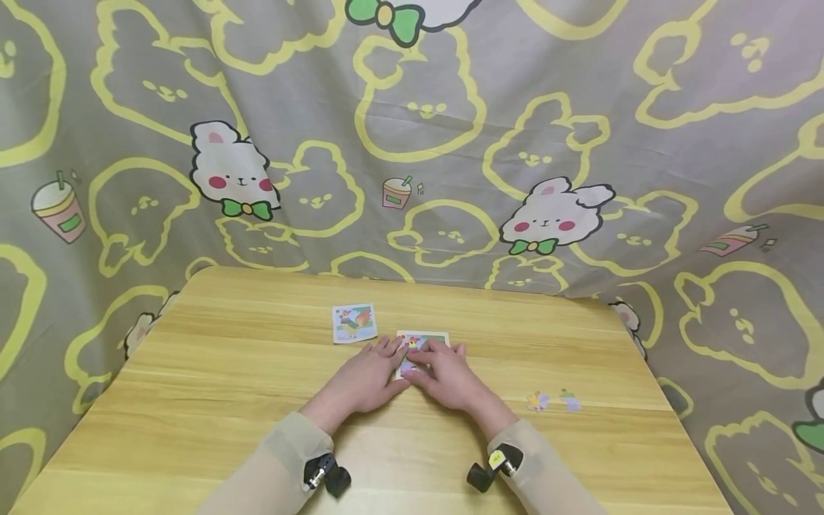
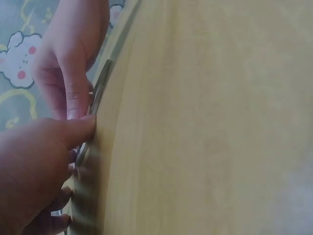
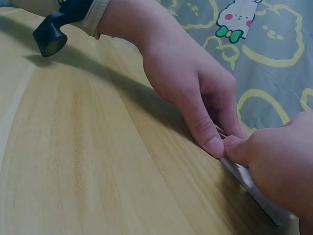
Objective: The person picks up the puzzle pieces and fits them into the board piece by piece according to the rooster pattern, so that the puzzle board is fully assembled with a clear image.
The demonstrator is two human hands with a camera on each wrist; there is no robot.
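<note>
A framed picture puzzle (image 1: pixel 440 336) with a rooster design lies before me, mostly covered by both hands. My left hand (image 1: pixel 367 378) grips it at the left side, its thumb by the near edge. From the right, my right hand (image 1: pixel 448 377) has bent fingers over the picture and its thumb at the near edge. In the left wrist view the thin board edge (image 2: pixel 101 83) runs between the hands. The thumbs of the left hand (image 3: pixel 181 73) and right hand (image 3: pixel 283 166) meet at that edge in the right wrist view.
A square card with a matching rooster picture (image 1: pixel 354 323) lies beyond the left hand. Off to the right are a yellow-and-lilac puzzle piece (image 1: pixel 538 400) and a green-and-lilac puzzle piece (image 1: pixel 569 400). A patterned curtain (image 1: pixel 438 236) rises behind the wooden table (image 1: pixel 212 372).
</note>
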